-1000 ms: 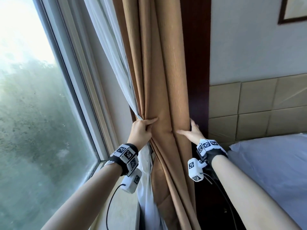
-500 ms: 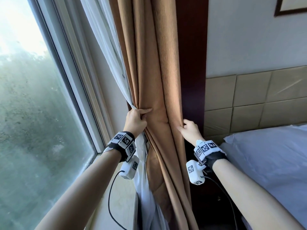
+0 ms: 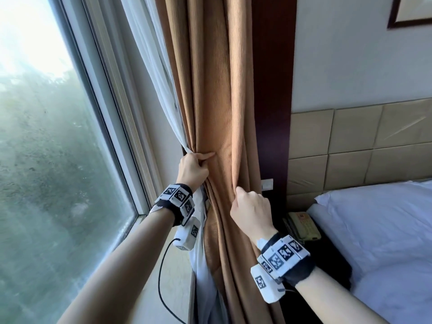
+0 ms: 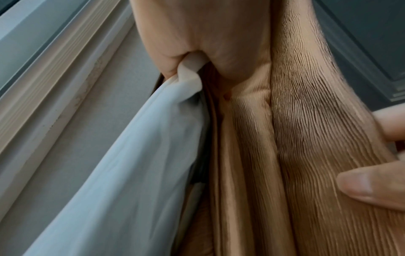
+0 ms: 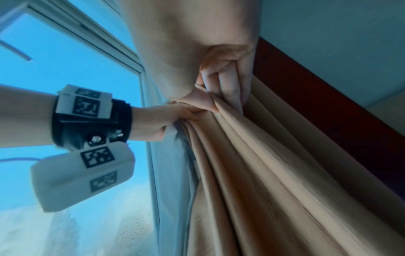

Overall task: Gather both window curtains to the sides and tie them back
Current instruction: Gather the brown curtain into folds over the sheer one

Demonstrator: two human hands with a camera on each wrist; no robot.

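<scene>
A person gathers the tan curtain (image 3: 217, 108) and the white sheer curtain (image 3: 161, 73) at the right side of a window (image 3: 46, 141). The left hand (image 3: 192, 168) clutches both fabrics in a bunch at the sheer's inner edge, thumb laid across the tan folds. The right hand (image 3: 251, 211), nearer and just to the right, has its fingers curled round the tan curtain's right-hand pleats. Both fabrics hang pinched together between the hands against a dark wood panel (image 3: 273, 90). Further right, a bed (image 3: 378, 242) with white linen stands below a padded headboard (image 3: 360, 146); what appears to be a telephone (image 3: 302, 225) sits between bed and panel.
</scene>
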